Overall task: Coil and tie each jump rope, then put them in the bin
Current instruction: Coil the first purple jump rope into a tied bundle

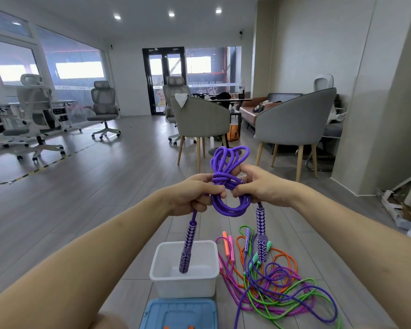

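The floor (109, 186) is grey wood planks, w/ office chairs (103, 108) at far left and two padded chairs (294, 122) further back at right. On the floor, low in the view, stands the white bin (161, 276), open at top. Just in front of it lies a blue lid (178, 314), flat, touching or almost touching the bin's near wall.

Right of the bin is a loose pile of ropes (278, 286) on the floor: orange, pink, green and purple cords tangled together, their handles pointing to the far side.

Above the bin, both hands hold the purple jump rope (230, 203) in the air, coiled in a bundle w/ wraps around its middle. The left hand (192, 195) has its grip closed around the cord at the left of the wraps; the right hand (263, 186) pinches the bundle at the right side, fingers curled on it. One purple-white handle (188, 248) hangs under the left hand, in front of the bin's opening; the other handle (261, 236) hangs under the right hand, over the pile.
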